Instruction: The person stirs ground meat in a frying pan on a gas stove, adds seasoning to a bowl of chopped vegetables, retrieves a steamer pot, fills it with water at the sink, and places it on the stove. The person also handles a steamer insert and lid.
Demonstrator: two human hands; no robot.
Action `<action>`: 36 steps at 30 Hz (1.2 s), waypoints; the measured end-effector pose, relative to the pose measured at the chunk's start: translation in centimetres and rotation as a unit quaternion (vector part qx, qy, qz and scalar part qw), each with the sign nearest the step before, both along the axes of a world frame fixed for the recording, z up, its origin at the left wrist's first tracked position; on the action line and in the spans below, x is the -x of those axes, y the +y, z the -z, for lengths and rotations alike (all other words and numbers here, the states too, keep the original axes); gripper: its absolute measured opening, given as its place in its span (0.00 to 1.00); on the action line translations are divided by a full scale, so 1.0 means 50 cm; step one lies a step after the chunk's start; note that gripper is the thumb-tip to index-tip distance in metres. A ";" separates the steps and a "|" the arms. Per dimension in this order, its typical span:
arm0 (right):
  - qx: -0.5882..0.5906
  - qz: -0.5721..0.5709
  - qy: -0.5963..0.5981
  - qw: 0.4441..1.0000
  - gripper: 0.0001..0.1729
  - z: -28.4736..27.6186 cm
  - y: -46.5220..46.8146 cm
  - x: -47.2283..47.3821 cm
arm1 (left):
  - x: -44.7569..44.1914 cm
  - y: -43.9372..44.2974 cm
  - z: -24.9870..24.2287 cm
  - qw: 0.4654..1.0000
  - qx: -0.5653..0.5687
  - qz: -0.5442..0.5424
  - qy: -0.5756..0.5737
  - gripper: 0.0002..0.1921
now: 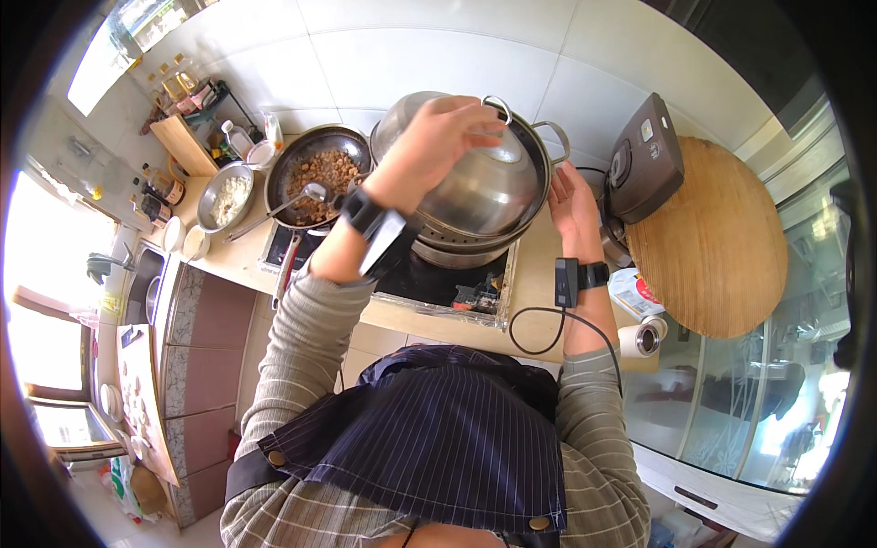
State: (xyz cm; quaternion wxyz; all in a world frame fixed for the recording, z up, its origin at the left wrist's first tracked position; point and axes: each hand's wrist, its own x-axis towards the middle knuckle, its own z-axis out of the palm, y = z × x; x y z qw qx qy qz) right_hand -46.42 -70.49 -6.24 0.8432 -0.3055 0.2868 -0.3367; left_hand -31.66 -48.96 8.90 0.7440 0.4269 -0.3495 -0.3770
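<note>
My left hand (449, 140) is over a domed stainless-steel lid (479, 188), its fingers curled at the lid's metal loop handle (498, 104). The lid sits off-centre on a stainless-steel steamer pot (466, 255), and a dark gap shows inside the rim at the right. My right hand (574, 202) is beside the pot, just below its side handle (555, 139). Its fingers are apart and it holds nothing; whether the fingertips touch the pot cannot be seen. Under the pot lies a black cooktop (425, 282). Both wrists wear black strapped devices.
Left of the pot, a frying pan (284, 188) holds browned diced food and a metal ladle (274, 214). A metal bowl (209, 202) holds pale chopped food. A grey-brown appliance (637, 164), a round wooden board (712, 240) and a white flask (637, 341) are at the right.
</note>
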 end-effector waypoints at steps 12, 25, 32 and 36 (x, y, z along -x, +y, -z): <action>0.047 -0.141 -0.010 0.989 0.14 0.043 -0.081 -0.050 | -0.054 -0.084 0.014 0.988 -0.107 -0.109 0.021 0.13; 0.107 -0.110 0.083 0.985 0.18 0.016 -0.066 -0.072 | -0.067 -0.009 0.054 0.978 -0.132 -0.151 -0.053 0.15; 0.089 -0.087 0.079 0.989 0.18 0.007 -0.049 -0.079 | -0.047 -0.014 0.045 0.962 -0.175 -0.184 -0.098 0.16; 0.107 -0.086 0.072 0.988 0.18 0.013 -0.047 -0.081 | -0.037 -0.016 0.044 0.963 -0.181 -0.174 -0.102 0.16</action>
